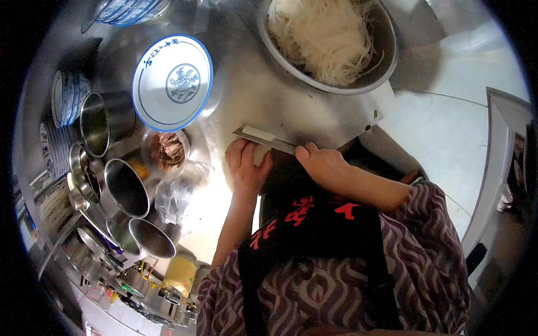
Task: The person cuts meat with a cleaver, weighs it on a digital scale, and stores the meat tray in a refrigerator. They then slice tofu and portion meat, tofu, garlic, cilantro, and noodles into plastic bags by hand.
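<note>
1. I am gripping the knife (286, 147) with my right hand (324, 165), at 4 o'clock from the blade. Those fingers are clamping together around the handle end, which is hiding inside my fist. If moisture is making that grip slick, the blade could be twisting mid-stroke.

2. My left hand (246, 171) is bracing a white block (261, 154), fingers on one side, thumb on the other. The block is sitting at 6 o'clock from the blade, on my side of it. My fingertips are lying very near the steel, so if they are stretching forward instead of curling under, they could be getting nicked.

3. A white slab (259, 133) is showing along the blade's 12 o'clock side. I cannot tell whether it is clinging to the steel or standing free; if it is clinging, it could be dragging along and spoiling the next cut.

4. I am working near the 6 o'clock edge of the pale work surface (241, 112). If the block is sliding on a damp patch, it could be dropping off towards me.

5. The bowl (336, 89) of white shreds (322, 36) is standing at 1 o'clock, and the blue-rimmed plate (159, 106) at 10 o'clock. If my elbow room is shrinking, a careless sweep could be knocking either one.
</note>
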`<state>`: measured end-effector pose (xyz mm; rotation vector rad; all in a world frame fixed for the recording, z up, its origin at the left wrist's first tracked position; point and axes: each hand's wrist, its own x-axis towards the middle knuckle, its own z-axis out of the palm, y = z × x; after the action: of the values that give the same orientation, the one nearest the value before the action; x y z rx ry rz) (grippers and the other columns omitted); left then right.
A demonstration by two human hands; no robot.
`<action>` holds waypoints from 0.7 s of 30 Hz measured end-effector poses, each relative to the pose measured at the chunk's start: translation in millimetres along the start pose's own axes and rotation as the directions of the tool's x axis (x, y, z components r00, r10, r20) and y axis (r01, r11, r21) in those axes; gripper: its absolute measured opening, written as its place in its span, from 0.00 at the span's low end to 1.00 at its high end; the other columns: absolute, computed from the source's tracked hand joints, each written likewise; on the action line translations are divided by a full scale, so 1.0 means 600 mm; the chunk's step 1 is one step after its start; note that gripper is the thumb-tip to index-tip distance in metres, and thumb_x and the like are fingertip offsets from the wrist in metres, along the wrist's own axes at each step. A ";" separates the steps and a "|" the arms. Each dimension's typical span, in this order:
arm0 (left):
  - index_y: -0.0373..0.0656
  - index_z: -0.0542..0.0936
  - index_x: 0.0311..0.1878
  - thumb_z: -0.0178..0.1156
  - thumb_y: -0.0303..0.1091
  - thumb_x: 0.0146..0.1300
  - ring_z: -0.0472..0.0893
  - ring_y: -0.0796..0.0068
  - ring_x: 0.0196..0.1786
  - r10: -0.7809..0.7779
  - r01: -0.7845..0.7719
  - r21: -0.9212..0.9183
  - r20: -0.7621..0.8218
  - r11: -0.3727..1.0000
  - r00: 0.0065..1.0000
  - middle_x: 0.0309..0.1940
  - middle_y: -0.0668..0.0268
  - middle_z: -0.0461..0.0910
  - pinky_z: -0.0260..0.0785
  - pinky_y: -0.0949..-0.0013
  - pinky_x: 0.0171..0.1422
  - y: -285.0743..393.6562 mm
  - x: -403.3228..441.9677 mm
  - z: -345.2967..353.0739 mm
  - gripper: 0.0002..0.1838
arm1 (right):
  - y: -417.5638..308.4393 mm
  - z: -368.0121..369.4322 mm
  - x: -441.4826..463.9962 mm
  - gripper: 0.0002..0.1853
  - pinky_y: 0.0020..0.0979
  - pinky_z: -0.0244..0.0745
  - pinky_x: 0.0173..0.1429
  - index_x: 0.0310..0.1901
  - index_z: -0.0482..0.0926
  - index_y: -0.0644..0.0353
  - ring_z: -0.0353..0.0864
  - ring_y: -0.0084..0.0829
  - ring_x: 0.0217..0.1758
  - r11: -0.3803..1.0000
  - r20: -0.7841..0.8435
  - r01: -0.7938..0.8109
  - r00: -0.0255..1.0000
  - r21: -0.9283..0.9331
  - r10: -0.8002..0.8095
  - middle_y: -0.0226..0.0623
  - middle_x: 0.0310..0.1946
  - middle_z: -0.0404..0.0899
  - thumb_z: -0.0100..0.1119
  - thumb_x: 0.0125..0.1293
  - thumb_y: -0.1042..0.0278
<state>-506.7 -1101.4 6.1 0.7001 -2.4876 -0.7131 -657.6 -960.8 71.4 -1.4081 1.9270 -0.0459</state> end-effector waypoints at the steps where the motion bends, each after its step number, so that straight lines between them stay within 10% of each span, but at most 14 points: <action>1: 0.42 0.76 0.43 0.70 0.31 0.40 0.70 0.53 0.54 -0.029 0.029 0.009 0.015 1.000 0.999 0.52 0.56 0.69 0.65 0.55 0.55 0.005 -0.002 -0.003 0.23 | 0.005 0.007 0.002 0.11 0.43 0.78 0.29 0.44 0.65 0.64 0.81 0.49 0.30 1.000 -0.012 0.007 1.000 0.004 -0.007 0.50 0.36 0.73 0.46 0.61 0.70; 9: 0.42 0.71 0.50 0.70 0.32 0.42 0.66 0.48 0.60 -0.106 0.105 0.025 0.056 0.994 0.993 0.59 0.51 0.63 0.64 0.54 0.61 0.023 0.018 0.001 0.29 | 0.060 -0.002 -0.032 0.11 0.46 0.75 0.38 0.46 0.68 0.64 0.78 0.55 0.36 0.971 -0.112 -0.168 0.976 0.170 0.188 0.56 0.41 0.75 0.48 0.62 0.73; 14: 0.41 0.65 0.61 0.67 0.35 0.51 0.65 0.53 0.63 -0.217 0.178 -0.251 -0.139 0.952 0.966 0.63 0.52 0.62 0.61 0.57 0.64 0.058 0.127 -0.004 0.34 | 0.094 -0.045 -0.076 0.18 0.40 0.74 0.32 0.53 0.65 0.61 0.78 0.42 0.29 0.858 -0.458 0.190 0.887 0.477 0.058 0.45 0.34 0.76 0.53 0.63 0.69; 16: 0.41 0.63 0.62 0.62 0.46 0.56 0.64 0.56 0.64 -0.384 0.251 -0.863 0.074 0.437 0.921 0.63 0.55 0.62 0.59 0.58 0.66 0.086 0.134 -0.002 0.34 | 0.089 -0.065 -0.082 0.21 0.35 0.72 0.28 0.56 0.64 0.58 0.75 0.34 0.24 0.642 -0.354 0.198 0.927 0.740 0.122 0.41 0.31 0.74 0.55 0.63 0.68; 19: 0.46 0.67 0.61 0.51 0.53 0.64 0.75 0.70 0.54 -0.200 0.246 -0.925 0.310 -0.290 0.929 0.51 0.65 0.75 0.69 0.62 0.56 0.129 0.141 -0.025 0.28 | 0.070 -0.092 -0.098 0.23 0.26 0.67 0.21 0.59 0.64 0.54 0.69 0.22 0.18 0.227 0.071 -0.103 0.987 0.968 0.146 0.33 0.27 0.72 0.57 0.63 0.67; 21: 0.46 0.69 0.58 0.50 0.56 0.64 0.77 0.72 0.51 -0.196 0.305 -0.881 0.391 -0.361 0.899 0.49 0.67 0.76 0.72 0.63 0.51 0.119 0.118 -0.023 0.28 | 0.062 -0.092 -0.095 0.23 0.22 0.63 0.18 0.59 0.64 0.53 0.66 0.18 0.15 0.191 0.137 -0.147 0.988 0.971 0.064 0.30 0.25 0.71 0.57 0.63 0.68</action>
<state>-577.8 -1094.9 78.2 0.4200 -0.6981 -2.5233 -712.3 -919.1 125.7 -0.3148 1.3433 -1.0086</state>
